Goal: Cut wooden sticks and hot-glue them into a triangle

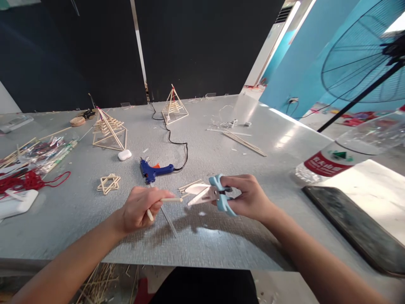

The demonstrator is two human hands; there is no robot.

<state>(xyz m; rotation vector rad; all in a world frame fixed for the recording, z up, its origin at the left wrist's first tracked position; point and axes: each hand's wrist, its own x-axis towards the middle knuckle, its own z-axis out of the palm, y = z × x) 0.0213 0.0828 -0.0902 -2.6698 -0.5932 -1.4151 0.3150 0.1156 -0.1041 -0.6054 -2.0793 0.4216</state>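
My left hand [141,207] is closed around a pale wooden stick [171,199], whose end points right. A second short piece shows below its fingers. Scissors [218,194] with light blue handles sit in my right hand [248,197], thumb and fingers through the loops. Their blades are apart and point left, close to the stick's tip. Several cut sticks [190,185] lie on the table behind the blades. A blue glue gun [156,169] rests just beyond my left hand, and a clear glue stick [168,221] lies under that hand.
Two stick pyramids [109,128] stand farther back, beside a small white case [124,155]. A stick star [108,184] lies left, near red cord [31,182]. On the right are a water bottle [332,160], a phone [354,228] and a fan [363,55]. Loose sticks [245,142] lie behind.
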